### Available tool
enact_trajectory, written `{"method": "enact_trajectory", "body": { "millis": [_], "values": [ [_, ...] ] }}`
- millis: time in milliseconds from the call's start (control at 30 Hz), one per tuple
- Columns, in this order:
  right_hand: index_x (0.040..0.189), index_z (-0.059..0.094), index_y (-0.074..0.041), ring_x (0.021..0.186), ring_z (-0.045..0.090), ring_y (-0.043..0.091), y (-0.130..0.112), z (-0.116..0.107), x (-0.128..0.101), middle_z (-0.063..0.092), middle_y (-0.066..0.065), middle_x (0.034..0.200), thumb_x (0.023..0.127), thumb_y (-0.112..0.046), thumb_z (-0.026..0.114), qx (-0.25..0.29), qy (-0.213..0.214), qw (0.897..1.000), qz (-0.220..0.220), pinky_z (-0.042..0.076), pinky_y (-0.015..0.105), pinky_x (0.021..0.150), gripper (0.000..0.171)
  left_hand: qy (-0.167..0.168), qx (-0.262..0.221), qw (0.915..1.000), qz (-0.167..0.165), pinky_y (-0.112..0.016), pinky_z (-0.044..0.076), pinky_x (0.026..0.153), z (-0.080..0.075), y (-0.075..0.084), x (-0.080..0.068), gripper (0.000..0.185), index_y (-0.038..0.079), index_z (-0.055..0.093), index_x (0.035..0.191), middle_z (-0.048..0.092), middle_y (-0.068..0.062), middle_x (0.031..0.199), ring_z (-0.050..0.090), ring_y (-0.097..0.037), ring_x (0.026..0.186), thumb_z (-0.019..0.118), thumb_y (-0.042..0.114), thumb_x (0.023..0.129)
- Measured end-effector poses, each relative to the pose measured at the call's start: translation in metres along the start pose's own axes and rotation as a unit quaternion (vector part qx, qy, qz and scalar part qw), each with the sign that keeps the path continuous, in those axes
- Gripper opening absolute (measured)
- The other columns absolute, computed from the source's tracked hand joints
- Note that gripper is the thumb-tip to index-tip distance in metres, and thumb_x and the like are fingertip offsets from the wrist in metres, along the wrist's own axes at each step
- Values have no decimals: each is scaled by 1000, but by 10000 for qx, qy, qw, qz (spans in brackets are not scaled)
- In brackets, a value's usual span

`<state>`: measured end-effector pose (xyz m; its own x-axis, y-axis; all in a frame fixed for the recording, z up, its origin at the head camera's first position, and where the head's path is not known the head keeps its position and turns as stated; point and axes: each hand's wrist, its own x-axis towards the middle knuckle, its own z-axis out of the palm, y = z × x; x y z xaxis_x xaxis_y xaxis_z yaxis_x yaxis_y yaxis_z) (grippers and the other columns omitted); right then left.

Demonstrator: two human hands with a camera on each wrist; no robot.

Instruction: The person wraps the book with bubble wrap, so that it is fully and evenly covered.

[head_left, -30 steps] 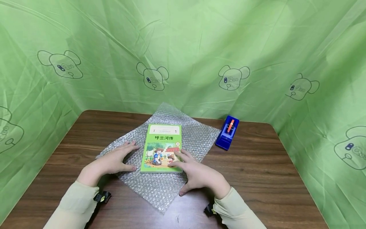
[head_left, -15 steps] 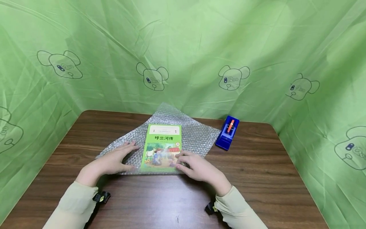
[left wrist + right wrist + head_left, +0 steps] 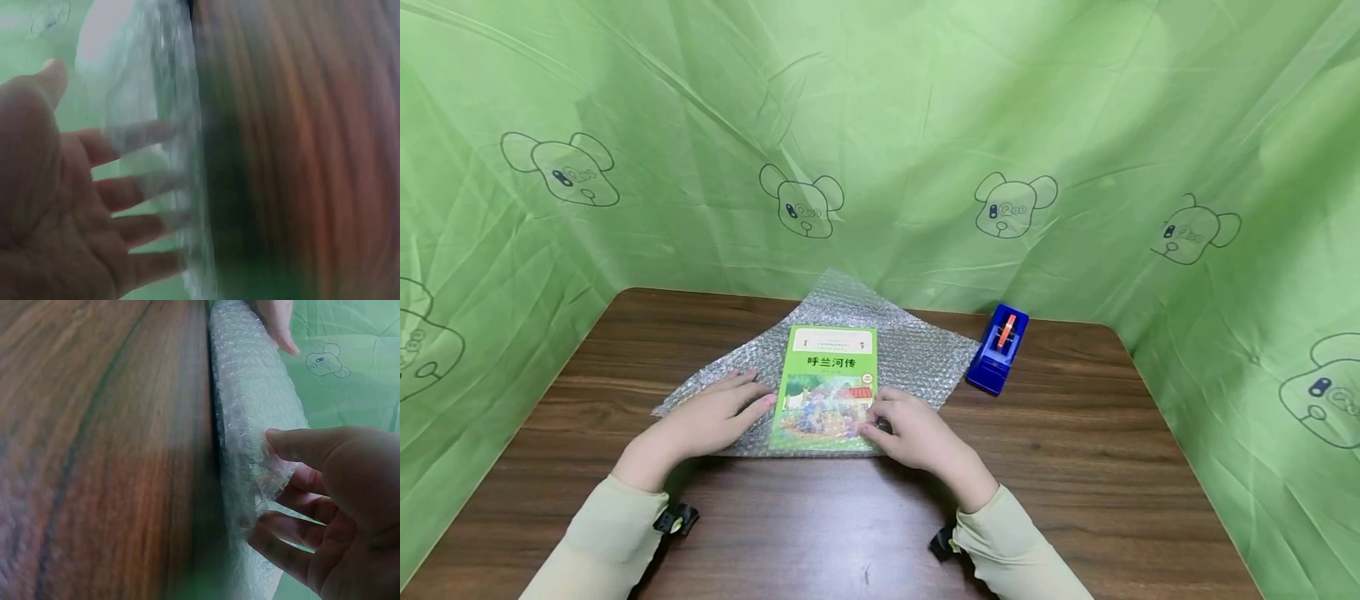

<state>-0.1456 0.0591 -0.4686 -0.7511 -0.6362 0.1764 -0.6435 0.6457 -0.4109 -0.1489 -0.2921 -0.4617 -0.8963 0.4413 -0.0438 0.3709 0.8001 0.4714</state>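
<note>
A green picture-covered book (image 3: 833,343) lies on a sheet of bubble wrap (image 3: 928,350). The near corner of the wrap is folded up over the lower half of the cover, blurring its picture. Left of the book, my left hand (image 3: 711,421) rests on the wrap with its fingers extended; in the left wrist view its fingertips reach the folded edge. At the book's lower right corner, my right hand (image 3: 917,429) pinches the wrap. Thumb and fingers of the right hand (image 3: 344,481) are bent about the crumpled film in the right wrist view.
A blue tape dispenser (image 3: 988,371) with an orange part stands just right of the wrap's right corner. Brown wooden tabletop (image 3: 1060,467) surrounds the sheet. Green cloth (image 3: 895,150) with bear-head drawings rises behind the table and on both sides.
The near corner of the bubble wrap has been folded away from the person over the book. My right hand has come up with it; my left hand has shifted slightly toward the book.
</note>
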Motion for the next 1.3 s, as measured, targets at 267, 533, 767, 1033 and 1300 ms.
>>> {"method": "enact_trajectory", "body": {
  "millis": [267,533,767,1033,1300],
  "values": [
    [85,71,-20,82,60,11,-2,4,3,63,-5,96,101,-32,80,-164,144,9997,129,56,35,77,22,1181,666,9882,713,-64,53,106,14,22,7,52,5,79,117,73,-15,121,67,-39,117,82,52,96],
    [82,69,-20,80,57,11,-2,6,4,62,-6,93,97,-32,85,130,255,9987,410,55,35,76,25,1397,592,9837,963,-51,60,88,27,41,11,25,11,76,94,72,-2,95,67,-26,94,92,29,89],
    [85,70,-18,81,58,12,4,8,4,63,-5,93,95,-29,88,506,294,9970,508,54,33,76,23,1152,353,9908,616,-37,52,70,31,42,13,30,22,63,82,59,10,82,55,-11,76,92,24,90],
    [147,68,-8,140,60,38,12,5,1,62,16,152,100,-30,83,602,-14,9979,228,47,57,119,54,1256,341,9898,572,-49,60,88,36,40,13,31,21,63,81,66,-5,110,65,-25,99,93,21,89],
    [140,72,0,150,52,41,14,1,0,56,18,161,104,-32,78,559,-323,9979,93,36,58,127,49,1323,250,9895,525,-50,60,88,36,41,13,35,22,59,78,66,-6,108,65,-26,99,92,18,89]
  ]
}}
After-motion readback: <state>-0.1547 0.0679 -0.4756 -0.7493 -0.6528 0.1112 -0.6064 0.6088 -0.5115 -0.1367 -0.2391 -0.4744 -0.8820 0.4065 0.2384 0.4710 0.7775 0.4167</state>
